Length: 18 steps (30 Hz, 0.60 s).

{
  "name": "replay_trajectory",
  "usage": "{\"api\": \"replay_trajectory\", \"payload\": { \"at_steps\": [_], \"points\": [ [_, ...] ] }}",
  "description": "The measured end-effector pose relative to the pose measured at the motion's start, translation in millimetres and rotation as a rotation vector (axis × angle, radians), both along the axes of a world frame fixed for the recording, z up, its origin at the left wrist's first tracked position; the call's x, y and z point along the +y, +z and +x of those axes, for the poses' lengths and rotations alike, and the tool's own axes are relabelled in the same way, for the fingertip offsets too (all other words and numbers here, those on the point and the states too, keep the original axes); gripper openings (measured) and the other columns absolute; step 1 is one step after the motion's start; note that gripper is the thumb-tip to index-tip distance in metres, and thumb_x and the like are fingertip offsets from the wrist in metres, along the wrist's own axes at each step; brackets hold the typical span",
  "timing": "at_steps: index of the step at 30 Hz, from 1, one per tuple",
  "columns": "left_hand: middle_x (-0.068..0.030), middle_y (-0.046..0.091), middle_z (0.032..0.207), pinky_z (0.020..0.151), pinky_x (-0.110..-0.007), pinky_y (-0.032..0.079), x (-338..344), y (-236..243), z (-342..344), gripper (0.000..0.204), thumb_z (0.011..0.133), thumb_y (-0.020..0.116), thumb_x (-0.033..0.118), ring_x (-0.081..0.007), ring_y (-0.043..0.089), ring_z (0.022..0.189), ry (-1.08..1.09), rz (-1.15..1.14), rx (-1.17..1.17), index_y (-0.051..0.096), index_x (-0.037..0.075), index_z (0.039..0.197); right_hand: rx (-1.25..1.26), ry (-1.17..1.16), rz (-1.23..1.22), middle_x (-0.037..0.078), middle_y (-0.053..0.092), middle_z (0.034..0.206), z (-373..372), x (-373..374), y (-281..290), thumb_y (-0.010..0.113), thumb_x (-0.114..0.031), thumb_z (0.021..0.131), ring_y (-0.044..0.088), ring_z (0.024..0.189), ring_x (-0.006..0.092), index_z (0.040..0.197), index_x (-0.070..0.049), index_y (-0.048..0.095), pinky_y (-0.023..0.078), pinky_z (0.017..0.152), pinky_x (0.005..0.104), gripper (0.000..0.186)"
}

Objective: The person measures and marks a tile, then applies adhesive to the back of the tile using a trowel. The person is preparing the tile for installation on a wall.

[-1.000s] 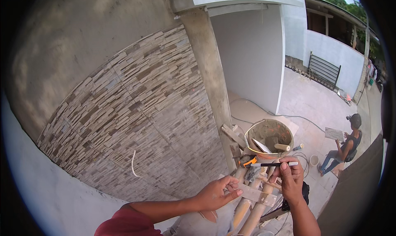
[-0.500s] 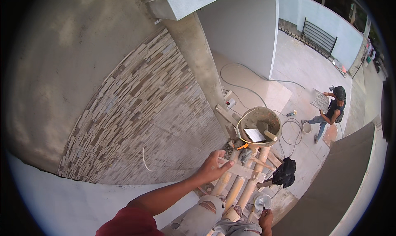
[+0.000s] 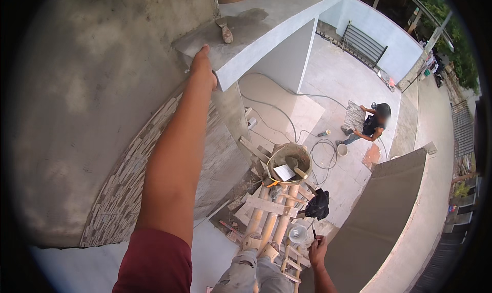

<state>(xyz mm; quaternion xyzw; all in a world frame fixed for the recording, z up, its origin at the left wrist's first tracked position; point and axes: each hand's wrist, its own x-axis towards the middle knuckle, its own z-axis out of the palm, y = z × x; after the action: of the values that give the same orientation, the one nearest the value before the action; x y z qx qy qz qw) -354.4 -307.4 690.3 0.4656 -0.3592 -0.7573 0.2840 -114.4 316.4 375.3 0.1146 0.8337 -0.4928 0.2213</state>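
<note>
The left hand (image 3: 203, 67) reached far up and forward on an outstretched arm, touching the pale concrete ledge (image 3: 246, 55) at its corner; its fingers were largely hidden, so whether they were spread or pressed together I cannot tell. Just beyond those fingertips lay a putty knife with a mortar-smeared handle (image 3: 226, 34). Low down, the right hand (image 3: 318, 249) was bent inward, its fingers pinching a slim dark pen-like tool (image 3: 314, 234), mostly covered by the grip; any lettering there was too small to read. Just left of those fingers stood a round translucent plastic tub (image 3: 298, 234), its contents unclear.
</note>
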Motion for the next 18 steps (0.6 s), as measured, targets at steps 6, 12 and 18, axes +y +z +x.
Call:
{"api": "replay_trajectory", "payload": {
  "at_steps": [6, 12, 18],
  "points": [
    [-0.0179, 0.049, 0.149, 0.109, -0.039, 0.039, -16, -23, 1, 0.08, 0.09, 0.071, 0.051, -0.0287, 0.05, 0.133, -0.041, -0.131, -0.045, 0.049, -0.004, 0.143, 0.556, 0.25, -0.392, 0.008, 0.062, 0.086, -263, -249, 176, 0.049, -0.006, 0.1, 0.055, 0.068, 0.0114, 0.114, 0.002, 0.055, 0.048, 0.063, 0.029, 0.017],
    [-0.0202, 0.049, 0.148, 0.112, -0.038, 0.036, -17, -32, 3, 0.088, 0.09, 0.072, 0.05, -0.0301, 0.048, 0.134, -0.068, -0.184, -0.087, 0.041, -0.013, 0.143, 1.235, 0.324, -0.069, 0.025, 0.067, 0.101, -435, -441, 366, 0.058, -0.02, 0.097, 0.066, 0.093, 0.0409, 0.123, 0.001, 0.056, 0.053, 0.082, 0.0461, 0.034],
    [-0.022, 0.046, 0.147, 0.111, -0.038, 0.036, -12, -33, 7, 0.099, 0.089, 0.073, 0.051, -0.0316, 0.047, 0.134, -0.054, -0.237, -0.094, 0.026, -0.017, 0.144, 1.234, 0.519, 0.169, 0.03, 0.059, 0.12, -450, -524, 350, 0.056, -0.019, 0.092, 0.059, 0.111, 0.0457, 0.131, 0.001, 0.055, 0.048, 0.098, 0.0495, 0.043]
  ]
}}
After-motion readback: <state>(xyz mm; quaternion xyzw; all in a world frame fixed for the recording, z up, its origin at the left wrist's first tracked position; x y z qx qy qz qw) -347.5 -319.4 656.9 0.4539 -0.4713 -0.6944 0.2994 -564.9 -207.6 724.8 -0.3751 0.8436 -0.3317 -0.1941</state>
